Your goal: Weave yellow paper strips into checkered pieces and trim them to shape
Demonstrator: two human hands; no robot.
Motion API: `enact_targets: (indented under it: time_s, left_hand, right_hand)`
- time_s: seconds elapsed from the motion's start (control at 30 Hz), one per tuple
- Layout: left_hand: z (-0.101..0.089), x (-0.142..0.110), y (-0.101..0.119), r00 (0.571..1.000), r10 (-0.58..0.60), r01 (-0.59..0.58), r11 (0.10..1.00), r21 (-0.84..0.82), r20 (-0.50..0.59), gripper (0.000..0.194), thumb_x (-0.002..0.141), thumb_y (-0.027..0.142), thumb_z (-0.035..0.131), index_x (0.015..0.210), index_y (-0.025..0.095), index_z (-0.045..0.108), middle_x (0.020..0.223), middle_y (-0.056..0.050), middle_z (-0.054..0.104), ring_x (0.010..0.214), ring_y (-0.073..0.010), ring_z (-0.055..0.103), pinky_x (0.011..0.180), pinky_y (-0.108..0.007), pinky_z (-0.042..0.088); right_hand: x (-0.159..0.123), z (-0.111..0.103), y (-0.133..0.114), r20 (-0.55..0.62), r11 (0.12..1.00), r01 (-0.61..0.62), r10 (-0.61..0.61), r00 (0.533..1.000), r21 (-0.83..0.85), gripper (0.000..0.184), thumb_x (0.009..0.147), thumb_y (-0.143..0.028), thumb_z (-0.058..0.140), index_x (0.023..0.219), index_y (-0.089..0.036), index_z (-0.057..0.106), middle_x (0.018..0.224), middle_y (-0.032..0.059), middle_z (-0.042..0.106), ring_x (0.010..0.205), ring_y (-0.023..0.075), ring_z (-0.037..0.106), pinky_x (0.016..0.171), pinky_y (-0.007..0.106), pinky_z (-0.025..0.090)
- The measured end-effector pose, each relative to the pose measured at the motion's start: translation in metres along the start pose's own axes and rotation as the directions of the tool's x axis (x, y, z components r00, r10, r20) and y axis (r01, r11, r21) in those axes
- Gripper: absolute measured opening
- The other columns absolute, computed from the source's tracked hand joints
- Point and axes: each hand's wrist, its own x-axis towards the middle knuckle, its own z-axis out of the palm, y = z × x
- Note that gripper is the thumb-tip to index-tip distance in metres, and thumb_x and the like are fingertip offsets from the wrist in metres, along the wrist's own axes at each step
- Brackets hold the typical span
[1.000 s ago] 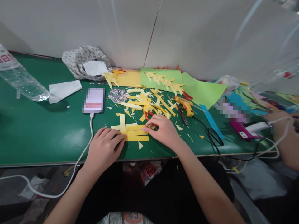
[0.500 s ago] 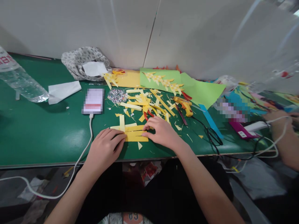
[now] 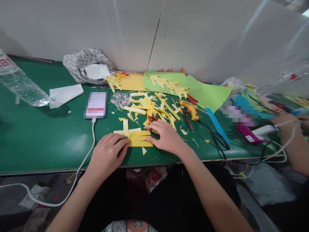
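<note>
On the green table lie yellow paper strips (image 3: pixel 139 142), side by side with slits between them. A pale yellow strip (image 3: pixel 126 126) crosses them upright at their left end. My left hand (image 3: pixel 110 149) presses that left end down, thumb and fingertips closed on the paper. At the other end my right hand (image 3: pixel 167 137) has its thumb and forefinger on the strip ends, bent around them. Just beyond that hand, the red handles (image 3: pixel 154 118) of a tool stick out from a heap of yellow paper scraps (image 3: pixel 147 104).
Behind stand a dish of small beads (image 3: pixel 120 99), green paper (image 3: pixel 166 77) with woven yellow pieces, and a cloth bag (image 3: pixel 84 64). A charging phone (image 3: pixel 96 104) is left, a yellow glue gun (image 3: pixel 190 111) right. A water bottle (image 3: pixel 26 83) leans far left. A co-worker's hand (image 3: pixel 285 124) shows far right.
My right forefinger and thumb have shifted slightly left over the strip ends. My left hand stays in place on the paper.
</note>
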Motion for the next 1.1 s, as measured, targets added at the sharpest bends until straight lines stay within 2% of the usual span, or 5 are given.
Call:
enact_targets:
  time_s: [0.33, 0.57, 0.87, 0.93, 1.1]
  left_hand:
    - [0.000, 0.000, -0.001, 1.000, -0.007, 0.007, 1.000, 0.000, 0.007, 0.014, 0.086, 0.018, 0.053, 0.094, 0.019, 0.064, 0.098, -0.004, 0.068, 0.091, -0.0191, 0.060, 0.087, -0.037, 0.047]
    - [0.002, -0.001, -0.001, 0.999, 0.033, -0.033, 0.999, -0.028, -0.012, 0.015, 0.086, 0.016, 0.052, 0.096, 0.018, 0.063, 0.106, -0.006, 0.067, 0.100, -0.0196, 0.059, 0.092, -0.039, 0.045]
    - [0.001, 0.000, 0.000, 1.000, 0.011, -0.011, 0.999, -0.050, 0.004, 0.016, 0.086, 0.016, 0.051, 0.097, 0.017, 0.063, 0.100, -0.007, 0.065, 0.094, -0.0207, 0.059, 0.086, -0.038, 0.049]
    - [0.000, 0.000, 0.000, 1.000, 0.004, -0.004, 0.999, -0.040, 0.006, 0.016, 0.086, 0.016, 0.051, 0.096, 0.017, 0.064, 0.099, -0.008, 0.064, 0.092, -0.0211, 0.058, 0.083, -0.038, 0.050]
    - [0.001, -0.001, 0.000, 1.000, 0.006, -0.005, 0.999, -0.053, 0.016, 0.017, 0.087, 0.016, 0.050, 0.096, 0.017, 0.064, 0.090, -0.008, 0.062, 0.084, -0.0200, 0.056, 0.077, -0.035, 0.051]
  right_hand:
    - [0.002, 0.002, -0.001, -0.029, 0.999, -0.029, 0.029, 0.999, -0.017, 0.015, 0.084, -0.034, 0.058, 0.084, -0.020, 0.063, 0.089, 0.0033, 0.064, 0.089, 0.0193, 0.053, 0.083, 0.035, 0.042]
    - [0.004, 0.008, -0.001, -0.056, 0.999, -0.024, 0.022, 0.998, -0.038, 0.014, 0.085, -0.033, 0.056, 0.082, -0.020, 0.060, 0.086, 0.0030, 0.063, 0.087, 0.0180, 0.052, 0.082, 0.034, 0.040]
    - [0.002, 0.003, -0.002, -0.112, 0.999, -0.042, 0.040, 0.993, -0.021, 0.009, 0.082, -0.029, 0.059, 0.084, -0.021, 0.058, 0.089, 0.0032, 0.060, 0.089, 0.0184, 0.051, 0.078, 0.032, 0.041]
    - [0.001, -0.002, -0.001, -0.082, 0.998, -0.054, 0.054, 0.995, 0.012, 0.012, 0.079, -0.032, 0.063, 0.077, -0.021, 0.058, 0.081, 0.0016, 0.059, 0.082, 0.0170, 0.051, 0.072, 0.030, 0.041]
    - [-0.002, -0.012, -0.001, 0.127, 0.999, -0.048, 0.048, 0.991, -0.004, 0.029, 0.066, -0.046, 0.073, 0.066, -0.021, 0.060, 0.074, 0.0004, 0.057, 0.078, 0.0173, 0.049, 0.070, 0.030, 0.039]
